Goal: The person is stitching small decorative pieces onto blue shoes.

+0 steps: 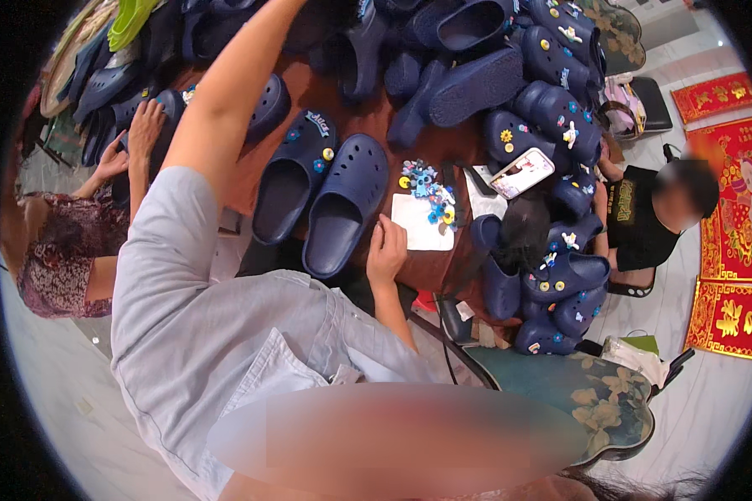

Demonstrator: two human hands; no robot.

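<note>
Brown table (376, 122): we're prob. adding charms (430, 190) to bare clog (342, 209). R hand (387, 249) half-curled, grip unclear; L hand off-frame, can't tell. Next likely needs fine pinch.

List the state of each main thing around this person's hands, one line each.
Charmed clog: sole down, decorated
Plain clog: sole down, holes unfilled
Loose charms: heaped, partly on the sheet
White sheet: flat, partly covered
Phone: on or off unclear
Right hand: fingers bent, grip unclear
Left hand: out of view
</note>
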